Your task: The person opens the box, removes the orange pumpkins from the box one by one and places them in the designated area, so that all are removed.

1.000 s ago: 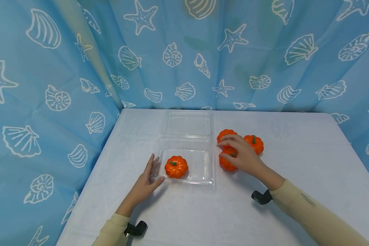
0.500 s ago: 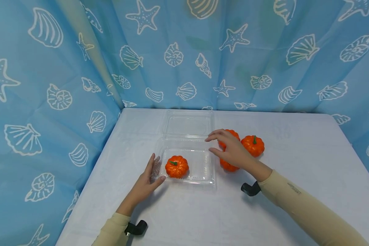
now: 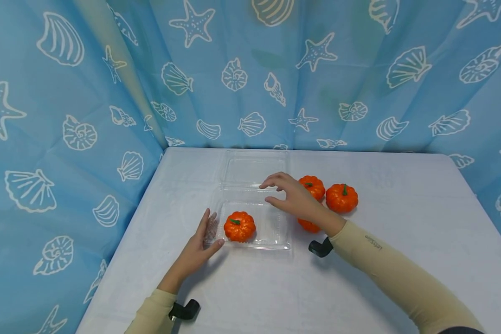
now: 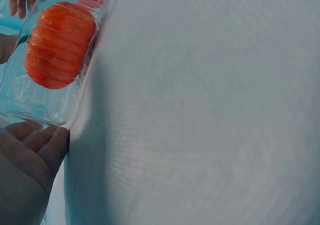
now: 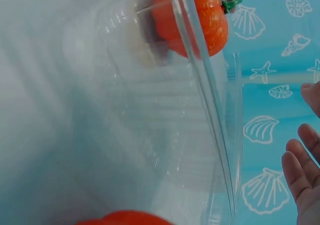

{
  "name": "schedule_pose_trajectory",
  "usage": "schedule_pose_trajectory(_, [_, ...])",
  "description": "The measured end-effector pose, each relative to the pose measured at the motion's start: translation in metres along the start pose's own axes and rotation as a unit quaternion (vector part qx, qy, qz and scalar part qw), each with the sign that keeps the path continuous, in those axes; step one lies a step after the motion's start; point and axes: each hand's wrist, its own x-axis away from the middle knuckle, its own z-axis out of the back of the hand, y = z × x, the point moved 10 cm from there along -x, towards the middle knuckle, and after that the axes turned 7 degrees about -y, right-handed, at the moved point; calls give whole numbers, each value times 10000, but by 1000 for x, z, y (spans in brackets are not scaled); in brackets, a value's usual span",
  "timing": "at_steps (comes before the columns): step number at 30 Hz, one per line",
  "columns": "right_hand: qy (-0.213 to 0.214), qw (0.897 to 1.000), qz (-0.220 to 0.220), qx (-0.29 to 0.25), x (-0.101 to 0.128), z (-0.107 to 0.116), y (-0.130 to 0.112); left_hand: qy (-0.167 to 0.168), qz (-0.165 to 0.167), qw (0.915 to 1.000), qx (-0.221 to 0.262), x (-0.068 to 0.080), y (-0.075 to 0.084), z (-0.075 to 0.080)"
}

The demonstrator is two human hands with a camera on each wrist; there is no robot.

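Note:
A clear plastic clamshell box (image 3: 271, 247) stands on the white table, its lid laid back. One small orange pumpkin (image 3: 240, 227) with a green stem sits in its front left part. My left hand (image 3: 192, 256) rests with extended fingers against the box's left end; in the left wrist view its fingertips (image 4: 61, 135) are right at the box's lower edge. Over the right part of the box hovers my right hand (image 3: 294, 198), fingers apart and nothing between them. Beneath the right forearm, another pumpkin (image 3: 309, 226) is mostly hidden.
Right of the box lie two more pumpkins, a back one (image 3: 312, 187) and a farther right one (image 3: 342, 198). The flat clear lid (image 3: 256, 168) reaches toward the table's back edge. A blue shell-patterned curtain (image 3: 250, 102) hangs behind and at the sides.
My right hand has moved left from over the pumpkins to above the box, holding nothing. The pumpkins behind it show more now. My left hand has stayed at the box's end.

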Motion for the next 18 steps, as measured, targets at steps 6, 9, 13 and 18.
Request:
schedule_pose_trajectory(6, [-101,9995,292,-19,-13,-10,-9,-18,-22,10000,17,0,2,0])
schedule_pose_trajectory(9, [-141,9987,482,-78,-20,-14,-14,-31,-21,10000,52,0,2,0])
schedule_pose_trajectory(13, [-298,9978,551,-199,-26,-19,-18,-31,-39,10000,53,0,3,0])
schedule_pose_trajectory(18, [-825,9946,503,-382,-33,-33,-22,-38,-22,9999,109,0,4,0])
